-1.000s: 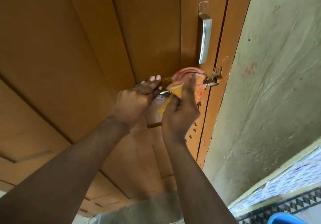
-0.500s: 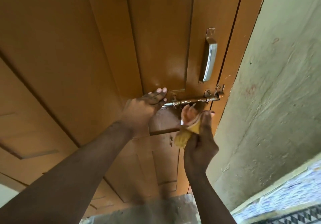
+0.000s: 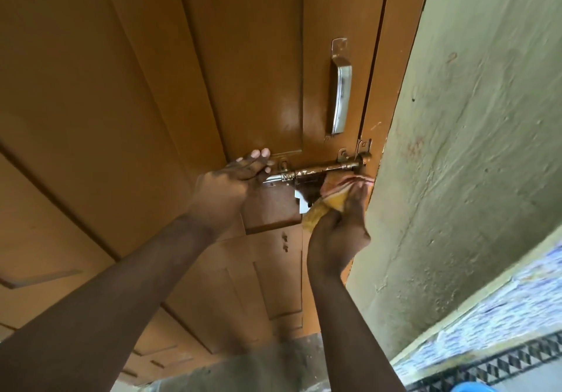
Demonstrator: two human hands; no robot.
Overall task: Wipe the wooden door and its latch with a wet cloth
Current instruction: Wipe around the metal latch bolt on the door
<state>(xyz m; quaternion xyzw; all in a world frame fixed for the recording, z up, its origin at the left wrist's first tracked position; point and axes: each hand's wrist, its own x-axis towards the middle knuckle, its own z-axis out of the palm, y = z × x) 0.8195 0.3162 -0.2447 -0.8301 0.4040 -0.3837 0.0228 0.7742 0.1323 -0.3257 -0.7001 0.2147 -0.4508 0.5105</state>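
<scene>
The latch [image 3: 322,170] runs across the door [image 3: 152,93], its bolt tip at the frame edge. Just under the bolt, the cloth [image 3: 331,192], yellow and pink, is bunched in the right hand [image 3: 337,233], whose fingers are curled tight around it and press it to the wood. The left hand [image 3: 225,191] grips the bolt's left end, fingers partly curled, tips on the door. A metal handle [image 3: 342,93] sits above.

The left hand [image 3: 226,191] covers the near end of the latch bolt [image 3: 322,169], so its grip there cannot be read. The cloth [image 3: 331,197] bunches under the right hand [image 3: 337,233], hiding the door [image 3: 152,87] behind it. A blue object [image 3: 468,388] is cut off at the bottom edge
</scene>
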